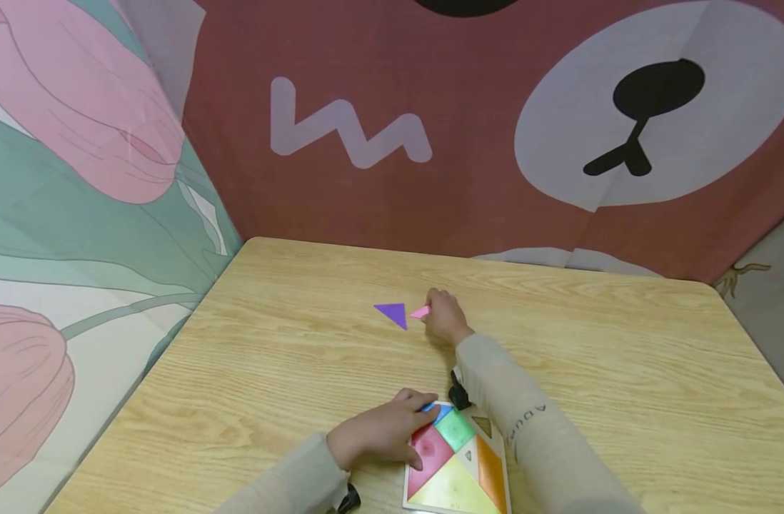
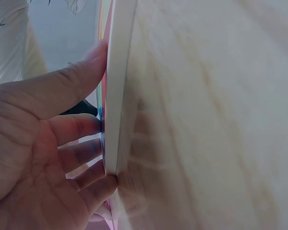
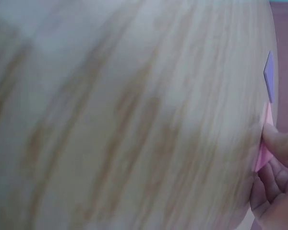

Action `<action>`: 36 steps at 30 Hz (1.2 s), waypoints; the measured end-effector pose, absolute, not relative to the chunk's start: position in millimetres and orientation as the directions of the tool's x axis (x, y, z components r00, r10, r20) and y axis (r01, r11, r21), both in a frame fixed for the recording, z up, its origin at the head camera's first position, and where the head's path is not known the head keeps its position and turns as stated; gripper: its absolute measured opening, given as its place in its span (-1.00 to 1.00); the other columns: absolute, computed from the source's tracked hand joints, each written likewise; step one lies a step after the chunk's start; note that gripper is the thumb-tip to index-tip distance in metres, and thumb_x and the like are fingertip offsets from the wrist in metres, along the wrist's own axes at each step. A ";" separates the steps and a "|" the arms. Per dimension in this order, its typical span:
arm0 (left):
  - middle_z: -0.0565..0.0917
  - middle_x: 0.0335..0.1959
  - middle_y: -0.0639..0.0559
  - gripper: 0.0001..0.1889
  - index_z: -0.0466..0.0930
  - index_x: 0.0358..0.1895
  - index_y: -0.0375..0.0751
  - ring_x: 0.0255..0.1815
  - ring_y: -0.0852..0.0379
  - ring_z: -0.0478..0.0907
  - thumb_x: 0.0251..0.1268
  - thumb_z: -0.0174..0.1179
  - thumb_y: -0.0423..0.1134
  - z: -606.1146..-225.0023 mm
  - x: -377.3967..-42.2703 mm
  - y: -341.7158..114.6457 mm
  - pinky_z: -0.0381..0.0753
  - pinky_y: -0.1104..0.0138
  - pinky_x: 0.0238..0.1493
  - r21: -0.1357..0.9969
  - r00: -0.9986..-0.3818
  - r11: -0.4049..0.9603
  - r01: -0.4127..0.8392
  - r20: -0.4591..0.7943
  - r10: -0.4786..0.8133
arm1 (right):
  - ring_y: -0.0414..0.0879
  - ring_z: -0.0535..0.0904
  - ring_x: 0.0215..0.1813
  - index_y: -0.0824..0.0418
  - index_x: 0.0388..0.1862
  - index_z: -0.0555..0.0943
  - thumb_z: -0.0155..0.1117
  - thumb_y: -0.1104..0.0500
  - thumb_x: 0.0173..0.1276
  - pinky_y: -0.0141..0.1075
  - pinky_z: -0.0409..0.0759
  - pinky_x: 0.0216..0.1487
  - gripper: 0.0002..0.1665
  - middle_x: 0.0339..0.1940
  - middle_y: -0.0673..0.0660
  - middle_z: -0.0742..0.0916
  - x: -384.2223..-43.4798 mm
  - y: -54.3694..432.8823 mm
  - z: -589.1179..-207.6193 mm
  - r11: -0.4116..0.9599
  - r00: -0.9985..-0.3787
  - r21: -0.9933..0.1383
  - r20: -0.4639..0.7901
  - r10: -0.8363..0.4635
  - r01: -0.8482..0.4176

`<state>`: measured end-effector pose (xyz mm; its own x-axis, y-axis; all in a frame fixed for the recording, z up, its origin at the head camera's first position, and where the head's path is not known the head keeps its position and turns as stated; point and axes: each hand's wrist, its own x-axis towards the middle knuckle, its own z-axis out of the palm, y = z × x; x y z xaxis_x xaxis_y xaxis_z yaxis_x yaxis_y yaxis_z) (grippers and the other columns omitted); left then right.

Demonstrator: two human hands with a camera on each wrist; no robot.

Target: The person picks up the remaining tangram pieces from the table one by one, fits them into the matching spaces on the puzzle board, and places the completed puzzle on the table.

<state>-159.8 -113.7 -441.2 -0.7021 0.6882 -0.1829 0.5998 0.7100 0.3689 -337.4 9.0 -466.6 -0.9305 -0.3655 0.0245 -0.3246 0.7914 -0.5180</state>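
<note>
Towards the table's far side, my right hand [image 1: 446,314] pinches a flat pink tangram piece [image 1: 420,313] between thumb and fingers; its full outline is hidden. Just left of it lies a purple triangle [image 1: 392,313]. Nearer me, my left hand [image 1: 388,428] rests on the upper left of a tangram board [image 1: 474,465], its fingers loosely bent. Its fingertips touch a blue piece [image 1: 445,412], and the thumb lies over a red triangle [image 1: 428,446]. A green square [image 1: 456,428], a yellow triangle [image 1: 456,489] and an orange piece [image 1: 491,471] sit in the board.
The wood-grain table [image 1: 238,371] has rounded far corners. Behind it hangs a reddish-brown cloth [image 1: 469,193] with a cartoon muzzle, and at the left a flower-patterned cloth [image 1: 109,235]. My right forearm [image 1: 540,435] passes over the board's right side.
</note>
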 end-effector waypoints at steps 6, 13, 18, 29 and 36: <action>0.14 0.27 0.00 -0.21 0.18 0.25 -0.18 0.16 0.14 0.09 -0.12 0.26 0.00 -440.3 -159.3 -113.7 0.22 0.46 0.06 0.375 -0.703 0.712 0.594 -0.188 0.686 | -0.02 0.42 -0.43 0.28 -0.33 0.35 0.20 0.31 0.08 -0.21 0.41 -0.36 -0.77 -0.47 0.13 0.51 -336.5 9.2 -466.4 0.815 -0.942 -0.504 -0.008 -0.336 -0.287; 0.15 0.26 0.00 -0.21 0.20 0.24 -0.19 0.16 0.14 0.09 -0.13 0.27 0.01 -438.8 -158.8 -113.7 0.22 0.47 0.06 0.369 -0.709 0.718 0.590 -0.189 0.680 | -0.06 0.41 -0.39 0.27 -0.27 0.41 0.00 0.45 0.10 -0.24 0.43 -0.34 -0.79 -0.40 0.14 0.56 -332.9 16.0 -458.5 0.816 -0.920 -0.492 -0.073 -0.386 -0.304; 0.15 0.26 0.01 -0.21 0.19 0.25 -0.19 0.16 0.15 0.09 -0.12 0.27 0.00 -438.3 -158.2 -113.8 0.22 0.46 0.06 0.374 -0.710 0.719 0.586 -0.191 0.678 | 0.00 0.47 -0.22 0.27 -0.19 0.50 -0.06 0.47 0.07 -0.19 0.43 -0.14 -0.66 -0.29 0.18 0.59 -330.8 20.5 -454.9 0.807 -0.888 -0.460 -0.079 -0.453 -0.370; 0.14 0.27 0.01 -0.21 0.19 0.25 -0.19 0.18 0.14 0.08 -0.12 0.26 0.01 -436.4 -156.5 -113.2 0.21 0.44 0.08 0.384 -0.713 0.723 0.575 -0.199 0.672 | 0.13 0.41 -0.02 0.28 -0.11 0.52 -0.05 0.49 0.03 -0.11 0.31 0.04 -0.57 -0.17 0.26 0.57 -327.4 27.9 -454.5 0.787 -0.874 -0.475 -0.071 -0.481 -0.394; 0.14 0.27 0.00 -0.20 0.19 0.25 -0.18 0.17 0.14 0.08 -0.14 0.26 0.02 -439.2 -157.3 -112.7 0.21 0.44 0.08 0.371 -0.715 0.726 0.579 -0.195 0.671 | 0.14 0.40 -0.01 0.28 -0.11 0.53 -0.06 0.53 -0.09 -0.11 0.28 0.07 -0.49 -0.18 0.27 0.58 -325.3 32.8 -456.4 0.769 -0.876 -0.505 -0.049 -0.480 -0.393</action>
<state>-157.3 -112.7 -439.2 -0.7153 0.6710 -0.1952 0.5794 0.7256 0.3713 -325.3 32.8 -456.4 -0.8758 -0.4801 -0.0495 -0.3928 0.7685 -0.5050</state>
